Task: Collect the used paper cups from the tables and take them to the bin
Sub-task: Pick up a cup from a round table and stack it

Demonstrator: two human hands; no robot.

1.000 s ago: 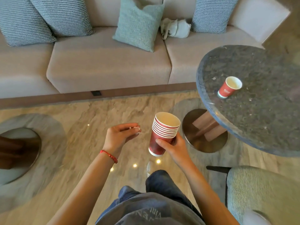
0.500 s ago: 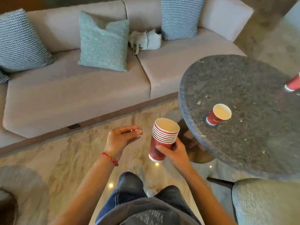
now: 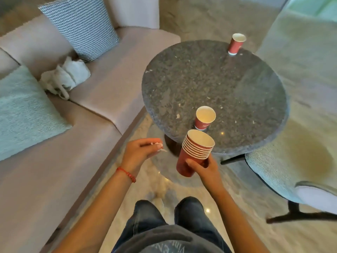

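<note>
Nested red cups (image 3: 194, 154) are gripped by the right hand (image 3: 204, 168) just before the round table (image 3: 237, 84), where two cups (image 3: 203, 118) stand, while the left hand (image 3: 141, 152) pinches a white scrap (image 3: 159, 146).

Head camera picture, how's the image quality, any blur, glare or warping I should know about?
Head view: wide-angle warping bends the sofa and stretches the chair at the edges; the far cup and the floor beyond look soft and washed out; small light glints on the glossy floor; the cup stack in the right hand and the near cup on the round table are fairly sharp.
</note>
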